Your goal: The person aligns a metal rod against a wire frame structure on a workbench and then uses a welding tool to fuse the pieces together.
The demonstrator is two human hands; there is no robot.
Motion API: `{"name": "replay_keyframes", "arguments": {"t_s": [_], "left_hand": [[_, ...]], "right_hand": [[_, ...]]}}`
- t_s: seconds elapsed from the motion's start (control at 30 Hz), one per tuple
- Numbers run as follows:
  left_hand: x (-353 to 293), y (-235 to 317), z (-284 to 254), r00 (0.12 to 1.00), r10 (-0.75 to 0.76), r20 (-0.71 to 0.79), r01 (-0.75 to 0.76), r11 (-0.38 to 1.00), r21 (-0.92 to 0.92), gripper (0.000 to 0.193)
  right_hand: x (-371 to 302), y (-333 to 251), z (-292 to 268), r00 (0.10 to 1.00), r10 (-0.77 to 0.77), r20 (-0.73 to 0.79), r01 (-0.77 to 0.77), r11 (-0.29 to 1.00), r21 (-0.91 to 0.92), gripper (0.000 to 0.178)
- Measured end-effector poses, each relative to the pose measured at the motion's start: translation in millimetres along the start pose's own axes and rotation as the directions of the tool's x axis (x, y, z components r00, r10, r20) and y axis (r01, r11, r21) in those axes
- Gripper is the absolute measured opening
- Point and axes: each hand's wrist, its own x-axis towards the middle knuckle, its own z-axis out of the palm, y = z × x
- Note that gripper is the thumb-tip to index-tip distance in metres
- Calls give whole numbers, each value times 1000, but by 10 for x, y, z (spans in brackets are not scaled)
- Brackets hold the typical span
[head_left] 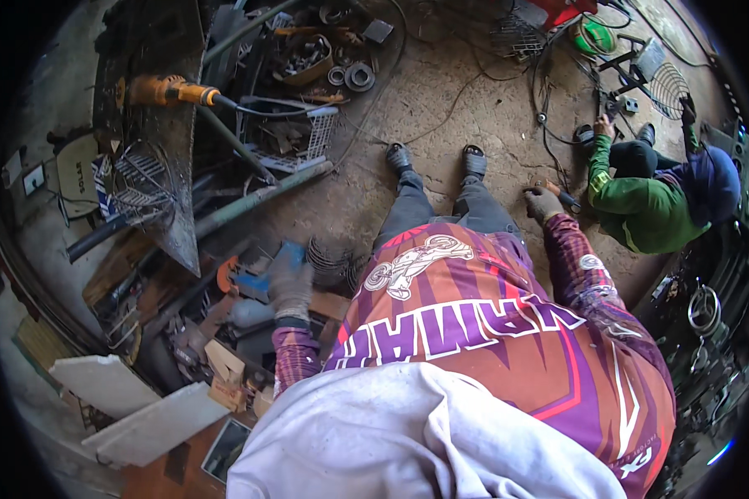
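Observation:
My left hand (290, 287), in a grey glove and smeared by motion, is over a blue object (288, 256) in the clutter to my left. Whether it touches or grips it is not clear. A blue and orange piece (245, 281) lies right beside that hand. My right hand (543, 203), also gloved, is held out to the right with its fingers closed around a short tool with an orange-brown part and a dark end (567, 199). The tool's exact kind is too small to make out.
An orange power tool (171, 90) with a cord lies on a dark metal table (162, 37) at the left. At the right a co-worker in green (653, 208) crouches near a round wire grille (668, 90). Cables (543, 116) cross the concrete floor. White boards (154, 424) lean at the lower left.

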Motion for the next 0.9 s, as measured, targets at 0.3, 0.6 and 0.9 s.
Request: {"name": "replay_keyframes", "arguments": {"t_s": [0.3, 0.6, 0.9], "left_hand": [[-1268, -543, 1817, 765, -132, 631, 479, 772, -418, 49], [-923, 703, 1741, 871, -60, 488, 372, 729, -574, 36], [-806, 750, 2042, 808, 123, 576, 368, 660, -656, 51]], "right_hand": [[534, 185, -630, 936, -304, 176, 335, 924, -185, 36], [218, -1138, -227, 958, -29, 286, 29, 1000, 5, 35], [195, -1276, -376, 960, -33, 277, 91, 976, -200, 38]]}}
